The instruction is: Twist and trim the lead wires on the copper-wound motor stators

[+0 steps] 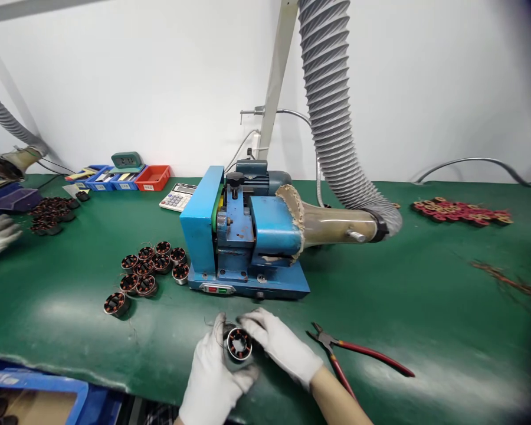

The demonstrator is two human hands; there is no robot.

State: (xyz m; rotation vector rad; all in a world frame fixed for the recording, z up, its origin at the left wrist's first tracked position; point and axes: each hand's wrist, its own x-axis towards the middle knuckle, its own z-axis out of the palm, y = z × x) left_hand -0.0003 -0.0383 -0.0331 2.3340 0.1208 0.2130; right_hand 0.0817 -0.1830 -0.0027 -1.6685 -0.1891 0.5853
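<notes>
My left hand (216,369), in a white glove, is closed round a motor stator (239,345), a metal ring with copper windings inside. Thin loose wires stick out on its left side. From the upper right, my gloved right hand (278,342) has its fingers bent together against the stator's rim; what lies under the fingertips is hidden. Both hands are over the green table mat, in front of a blue belt-driven machine (277,221). Cutting pliers (336,343) with red handles lie partly open to the right of my right hand.
Several wound stators (145,267) stand left of the machine. A grey hose (331,100) joins its nozzle (336,225). Red rings (462,211) and wire scraps (508,280) lie right. A blue crate (84,395) is at lower left; a co-worker's gloved hand (0,236) shows far left.
</notes>
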